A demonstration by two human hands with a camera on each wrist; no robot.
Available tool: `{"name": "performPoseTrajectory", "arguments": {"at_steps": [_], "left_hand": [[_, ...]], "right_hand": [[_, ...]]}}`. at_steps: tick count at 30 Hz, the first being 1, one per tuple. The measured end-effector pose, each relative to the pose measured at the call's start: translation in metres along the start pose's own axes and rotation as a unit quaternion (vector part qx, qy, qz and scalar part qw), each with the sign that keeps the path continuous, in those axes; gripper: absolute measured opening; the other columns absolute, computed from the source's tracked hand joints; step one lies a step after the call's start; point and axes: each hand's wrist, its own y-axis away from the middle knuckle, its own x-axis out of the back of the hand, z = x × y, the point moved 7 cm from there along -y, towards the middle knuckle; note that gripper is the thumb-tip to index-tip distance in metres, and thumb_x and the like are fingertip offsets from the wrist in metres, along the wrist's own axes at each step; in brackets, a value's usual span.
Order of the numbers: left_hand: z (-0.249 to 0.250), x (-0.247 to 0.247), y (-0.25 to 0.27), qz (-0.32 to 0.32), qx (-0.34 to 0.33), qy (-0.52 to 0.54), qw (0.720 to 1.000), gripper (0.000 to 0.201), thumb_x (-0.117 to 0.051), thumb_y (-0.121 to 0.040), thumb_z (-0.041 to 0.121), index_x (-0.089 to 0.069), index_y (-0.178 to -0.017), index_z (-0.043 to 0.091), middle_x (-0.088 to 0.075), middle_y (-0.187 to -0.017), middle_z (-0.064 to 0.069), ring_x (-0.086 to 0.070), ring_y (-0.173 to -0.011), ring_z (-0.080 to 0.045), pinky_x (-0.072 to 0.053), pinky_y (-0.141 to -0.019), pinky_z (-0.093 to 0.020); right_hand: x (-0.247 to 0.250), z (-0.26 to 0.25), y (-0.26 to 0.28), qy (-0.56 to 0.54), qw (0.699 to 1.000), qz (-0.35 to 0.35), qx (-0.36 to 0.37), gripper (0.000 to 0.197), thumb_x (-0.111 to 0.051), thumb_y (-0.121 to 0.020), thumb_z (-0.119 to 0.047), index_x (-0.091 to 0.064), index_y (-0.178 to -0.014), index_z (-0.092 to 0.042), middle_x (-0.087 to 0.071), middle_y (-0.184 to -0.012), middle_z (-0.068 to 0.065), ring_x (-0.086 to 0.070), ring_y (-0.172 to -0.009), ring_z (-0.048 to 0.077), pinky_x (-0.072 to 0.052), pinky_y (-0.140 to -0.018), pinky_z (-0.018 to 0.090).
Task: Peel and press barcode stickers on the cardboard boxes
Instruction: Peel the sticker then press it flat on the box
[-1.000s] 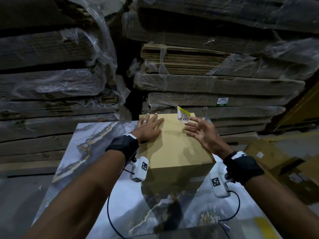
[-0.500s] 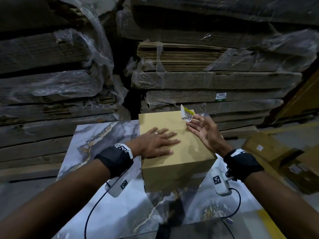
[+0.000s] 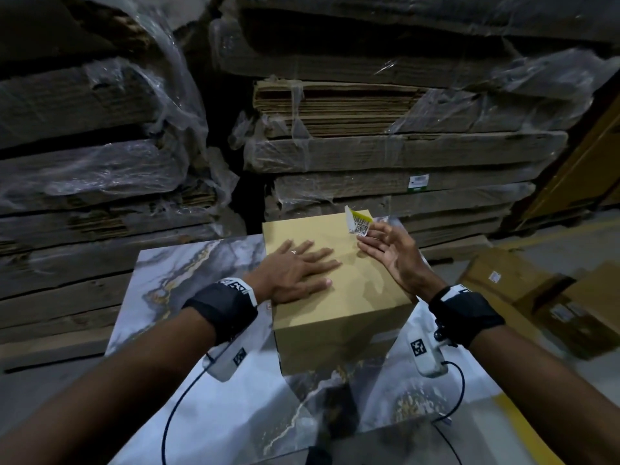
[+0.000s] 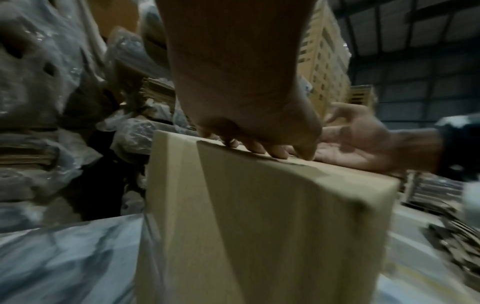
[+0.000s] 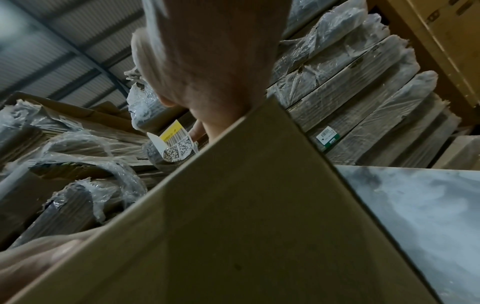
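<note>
Cardboard box (image 3: 339, 290) upright on the marbled table (image 3: 188, 273). Left hand (image 3: 295, 271) flat on the box top, fingers (image 3: 322, 258) straight and spread, pressing down. Right hand (image 3: 391, 255) hovering over the far right corner, palm up, barcode sticker (image 3: 358, 223) pinched at the fingertips, partly curled, above the box edge.

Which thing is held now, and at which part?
The right hand holds the barcode sticker by its lower edge, at the fingertips. The left hand only presses flat on the box.
</note>
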Motion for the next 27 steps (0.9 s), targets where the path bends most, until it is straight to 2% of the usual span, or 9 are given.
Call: {"name": "performPoseTrajectory", "arguments": {"at_steps": [4,7,11,13,16,19,21,23,27], "left_hand": [[-0.010,0.005,-0.005,-0.008,0.048,0.012,0.999,0.067,-0.011,-0.096,0.074,-0.008,-0.158,0.048,-0.002,-0.169,0.010,-0.001,-0.156,-0.029,-0.001,-0.123,-0.057],[0.018,-0.001,0.000,-0.011,-0.004,0.051,0.999,0.065,-0.013,-0.099,0.068,-0.012,-0.160,0.043,0.001,-0.169,0.008,0.004,-0.156,-0.027,0.001,-0.123,-0.055],[0.026,-0.004,0.012,-0.005,-0.068,0.040,0.997,0.053,-0.014,-0.103,0.063,-0.010,-0.156,0.055,0.004,-0.169,0.013,0.004,-0.156,-0.023,0.003,-0.123,-0.054],[0.008,-0.001,0.012,0.008,-0.024,0.001,1.000,0.056,-0.012,-0.099,0.072,-0.006,-0.153,0.059,0.000,-0.168,0.016,-0.001,-0.156,-0.022,0.001,-0.122,-0.058],[-0.017,0.003,0.008,0.035,0.075,-0.021,0.996,0.076,-0.007,-0.086,0.088,-0.005,-0.155,0.056,-0.006,-0.168,0.014,-0.006,-0.156,-0.025,0.003,-0.121,-0.062],[-0.013,0.003,0.002,0.042,0.108,0.006,0.993,0.086,-0.005,-0.083,0.090,-0.008,-0.158,0.049,-0.005,-0.169,0.010,-0.004,-0.156,-0.030,0.002,-0.122,-0.061],[0.004,-0.003,0.001,0.034,0.088,0.024,0.995,0.083,-0.008,-0.087,0.087,-0.008,-0.159,0.046,-0.002,-0.169,0.009,0.000,-0.156,-0.030,0.003,-0.122,-0.059],[0.026,-0.009,0.003,0.027,0.029,0.031,0.999,0.076,-0.010,-0.092,0.081,-0.007,-0.159,0.046,0.002,-0.169,0.011,0.003,-0.156,-0.028,0.002,-0.123,-0.057],[0.039,-0.014,0.015,0.045,-0.047,0.015,0.998,0.067,-0.011,-0.097,0.074,-0.007,-0.158,0.048,0.003,-0.168,0.017,0.003,-0.156,-0.020,-0.002,-0.125,-0.051]], "right_hand": [[-0.002,-0.003,0.004,0.033,0.999,0.008,0.017,0.029,-0.038,-0.109,-0.020,-0.060,-0.115,-0.002,-0.061,-0.126,0.024,-0.061,-0.124,0.037,-0.053,-0.105,0.043],[-0.005,-0.004,0.004,0.039,0.999,0.010,0.034,0.028,-0.040,-0.110,-0.020,-0.061,-0.111,-0.002,-0.064,-0.118,0.020,-0.063,-0.120,0.035,-0.053,-0.104,0.045],[-0.005,-0.004,0.004,0.031,0.999,0.016,0.038,0.027,-0.040,-0.110,-0.019,-0.061,-0.107,-0.002,-0.065,-0.115,0.020,-0.062,-0.117,0.035,-0.052,-0.105,0.047],[-0.004,-0.002,0.004,0.031,0.998,0.015,0.044,0.027,-0.042,-0.109,-0.020,-0.061,-0.107,-0.002,-0.066,-0.113,0.019,-0.064,-0.115,0.033,-0.053,-0.105,0.046],[-0.004,-0.002,0.003,0.041,0.998,0.013,0.053,0.030,-0.048,-0.104,-0.025,-0.061,-0.112,0.001,-0.068,-0.114,0.019,-0.065,-0.114,0.032,-0.054,-0.104,0.045],[-0.005,-0.003,0.004,0.066,0.996,0.014,0.057,0.027,-0.039,-0.109,-0.016,-0.059,-0.113,0.001,-0.066,-0.117,0.019,-0.063,-0.116,0.034,-0.052,-0.106,0.047],[-0.006,-0.003,0.005,0.085,0.994,0.010,0.075,0.027,-0.042,-0.107,-0.020,-0.061,-0.110,-0.001,-0.066,-0.116,0.019,-0.065,-0.112,0.033,-0.055,-0.102,0.046],[-0.008,-0.004,0.006,0.099,0.991,0.004,0.090,0.030,-0.047,-0.099,-0.027,-0.062,-0.108,-0.003,-0.068,-0.114,0.016,-0.069,-0.106,0.028,-0.056,-0.099,0.044],[-0.010,-0.003,0.007,0.115,0.989,-0.005,0.091,0.034,-0.044,-0.095,-0.028,-0.061,-0.109,-0.002,-0.070,-0.112,0.013,-0.071,-0.103,0.023,-0.056,-0.098,0.044]]}}
